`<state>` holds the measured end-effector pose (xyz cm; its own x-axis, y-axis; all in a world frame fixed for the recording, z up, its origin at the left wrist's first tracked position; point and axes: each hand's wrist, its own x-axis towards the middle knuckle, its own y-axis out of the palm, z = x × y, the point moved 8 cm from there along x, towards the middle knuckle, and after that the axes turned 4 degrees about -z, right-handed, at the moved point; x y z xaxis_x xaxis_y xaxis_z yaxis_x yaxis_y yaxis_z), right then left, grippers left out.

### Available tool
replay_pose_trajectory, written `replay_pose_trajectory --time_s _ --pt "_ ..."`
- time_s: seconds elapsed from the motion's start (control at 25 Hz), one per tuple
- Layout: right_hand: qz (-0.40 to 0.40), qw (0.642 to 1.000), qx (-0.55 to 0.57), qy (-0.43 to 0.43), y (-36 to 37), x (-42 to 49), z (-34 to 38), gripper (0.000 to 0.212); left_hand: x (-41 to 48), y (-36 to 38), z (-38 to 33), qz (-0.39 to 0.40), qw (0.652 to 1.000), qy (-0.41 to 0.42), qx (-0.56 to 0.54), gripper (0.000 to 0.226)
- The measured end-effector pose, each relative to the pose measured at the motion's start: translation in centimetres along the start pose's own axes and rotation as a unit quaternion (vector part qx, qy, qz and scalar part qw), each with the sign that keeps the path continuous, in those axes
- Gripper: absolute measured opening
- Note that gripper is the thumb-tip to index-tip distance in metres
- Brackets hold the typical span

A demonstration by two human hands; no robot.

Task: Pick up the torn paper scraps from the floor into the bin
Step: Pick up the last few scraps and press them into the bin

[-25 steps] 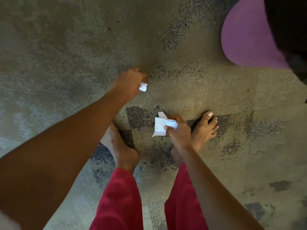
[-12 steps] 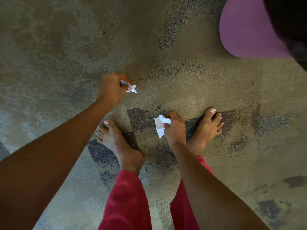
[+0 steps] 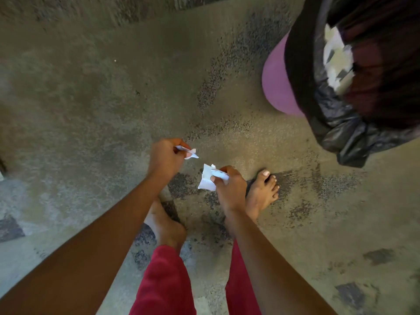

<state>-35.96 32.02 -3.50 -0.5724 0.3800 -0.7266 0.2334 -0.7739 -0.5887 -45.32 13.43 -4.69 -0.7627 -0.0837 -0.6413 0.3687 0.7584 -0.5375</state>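
Since half a second ago, more of the bin [image 3: 277,87] has been brought into view at the upper right, so that its black bag [image 3: 341,130] and the white scraps [image 3: 336,60] lying inside it are now seen. The two hands have been drawn closer together. A small twisted scrap [image 3: 190,153] is pinched between the thumb and fingers of the left hand [image 3: 164,156], above the carpet [image 3: 91,87]. A larger bunch of scraps [image 3: 208,180] is gripped in the curled fingers of the right hand [image 3: 229,187], beside the right foot [image 3: 263,189]. Red trousers [image 3: 168,280] are seen below.
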Motion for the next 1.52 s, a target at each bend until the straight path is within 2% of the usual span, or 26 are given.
replay_pose_trajectory --time_s 0.2,0.24,0.32,0.4,0.48,0.6,0.72,0.88,0.92,1.08,1.24,1.4,1.52 --pt "0.040 0.998 -0.056 0.004 -9.2 -3.9 7.5 0.029 -3.6 -1.9 -6.2 0.001 1.000 -0.021 -0.014 0.005" --pt "0.021 0.998 -0.054 0.011 -10.3 -4.3 6.9 0.029 -4.3 -2.5 -7.9 0.000 1.000 -0.021 -0.015 0.006" --pt "-0.079 0.995 -0.058 0.009 -12.5 -4.5 6.0 0.035 -5.4 -3.6 -11.4 -0.006 1.000 -0.019 -0.023 0.006" --pt "-0.064 0.997 -0.029 0.015 -13.3 -4.1 6.0 0.049 -6.3 -4.7 -15.2 -0.021 0.999 -0.004 -0.040 0.005" --pt "-0.057 0.997 0.040 0.024 -15.1 -4.2 7.1 0.041 -6.9 -5.8 -19.4 -0.036 0.997 0.016 -0.065 0.004" --pt "-0.114 0.983 0.146 0.004 -21.7 -5.8 11.8 0.013 -7.1 -6.7 -24.7 -0.050 0.995 0.043 -0.079 0.009" --pt "-0.136 0.962 0.235 0.007 -26.3 -5.4 13.5 0.024 -7.2 -7.1 -29.4 -0.062 0.993 0.068 -0.079 0.012" --pt "-0.178 0.946 0.270 0.016 -31.4 -3.4 14.2 0.012 -6.7 -6.2 -34.6 -0.070 0.992 0.097 -0.046 0.015" --pt "-0.185 0.948 0.258 0.019 -32.4 -2.7 14.3 0.016 -6.4 -5.6 -35.5 -0.067 0.992 0.102 -0.035 0.018" --pt "-0.199 0.947 0.243 0.061 -34.9 0.2 13.4 0.035 -5.2 -2.3 -37.4 -0.025 0.997 0.068 -0.008 0.015" --pt "-0.192 0.931 0.304 0.059 -35.8 1.7 12.5 0.041 -4.6 0.1 -38.3 0.018 0.998 0.051 -0.033 0.036" --pt "-0.190 0.911 0.356 0.088 -36.2 2.3 10.2 0.025 -4.8 -0.8 -38.0 -0.026 0.998 0.045 -0.032 0.033" --pt "-0.205 0.910 0.347 0.100 -37.3 2.0 8.9 0.014 -5.1 -2.4 -37.1 -0.080 0.996 0.021 -0.026 0.030"
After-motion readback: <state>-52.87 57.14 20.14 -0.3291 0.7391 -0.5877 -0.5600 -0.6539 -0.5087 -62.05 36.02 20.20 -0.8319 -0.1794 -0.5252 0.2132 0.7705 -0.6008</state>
